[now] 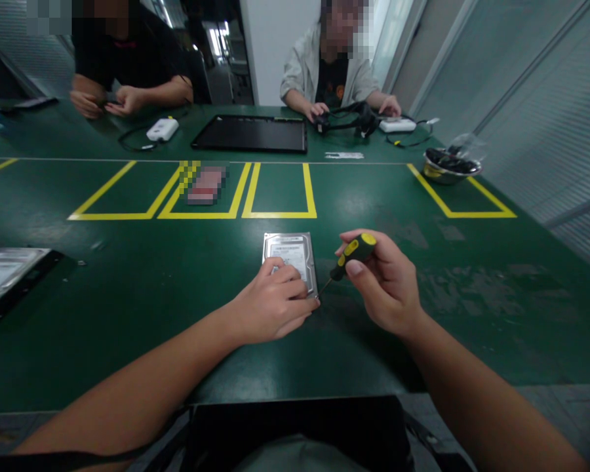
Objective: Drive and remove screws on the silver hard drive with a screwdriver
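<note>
A silver hard drive (289,244) with a white label lies flat on the green table in front of me. My left hand (275,303) is closed over its near part, fingers curled on the label and along the right edge. Between the thumb and fingers of my right hand (391,288) is a black and yellow screwdriver (354,254), tilted down to the left. Its thin shaft reaches the drive's near right corner, close to my left fingertips. Whether the tip sits in a screw is too small to tell.
At far left lies another drive (10,272) in a black frame. Yellow tape rectangles (280,215) mark the table, one with a blurred pinkish item (207,185). Beyond are a dark flat panel (253,134), white boxes with cables (162,129), a metal bowl (450,172) and two seated people.
</note>
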{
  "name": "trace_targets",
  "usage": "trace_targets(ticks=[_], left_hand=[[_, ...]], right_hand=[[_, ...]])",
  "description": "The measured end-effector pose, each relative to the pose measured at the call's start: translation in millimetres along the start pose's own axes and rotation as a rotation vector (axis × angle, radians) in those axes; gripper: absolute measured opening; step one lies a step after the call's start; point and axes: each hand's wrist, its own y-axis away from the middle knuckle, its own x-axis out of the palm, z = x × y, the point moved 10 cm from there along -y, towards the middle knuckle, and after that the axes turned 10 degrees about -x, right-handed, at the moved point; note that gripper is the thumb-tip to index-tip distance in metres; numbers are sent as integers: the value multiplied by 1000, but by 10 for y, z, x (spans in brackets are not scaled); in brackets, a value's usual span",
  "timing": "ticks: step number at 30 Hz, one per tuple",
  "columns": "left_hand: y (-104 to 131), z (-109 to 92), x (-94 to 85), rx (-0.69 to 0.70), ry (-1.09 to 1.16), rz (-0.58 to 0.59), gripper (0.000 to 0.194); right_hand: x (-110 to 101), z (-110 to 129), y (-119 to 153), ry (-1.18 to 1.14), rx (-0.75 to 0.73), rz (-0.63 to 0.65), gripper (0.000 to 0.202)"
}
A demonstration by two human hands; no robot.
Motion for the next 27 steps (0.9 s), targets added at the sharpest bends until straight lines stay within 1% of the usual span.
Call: trace_targets(ticks=[6, 10, 12, 14, 16, 18, 20, 24, 27], left_hand=[[4, -2, -25, 10, 2, -24, 15], [14, 15, -41, 8, 10, -50, 13], [17, 19, -43, 10, 5, -53, 13], [17, 23, -44, 11, -10, -55, 13], [15, 24, -38, 16, -28, -53, 13], [12, 26, -34, 19, -39, -54, 14], [10, 33, -32, 17, -41, -57, 15], [5, 42, -12, 13, -40, -29, 17], [4, 46, -16, 12, -35, -28, 16]], right_hand=[[18, 75, -13, 4, -50, 35, 34], [21, 168, -27, 53, -116, 65, 39], [34, 206, -24, 80, -151, 87, 43], [45, 214, -13, 93, -169, 95, 52], [37, 218, 0, 100, -188, 71, 62], [20, 233, 13, 110, -221, 32, 66], [20, 245, 22, 128, -244, 13, 64], [23, 237, 23, 190, -236, 1, 62], [17, 276, 7, 235, -259, -11, 62]])
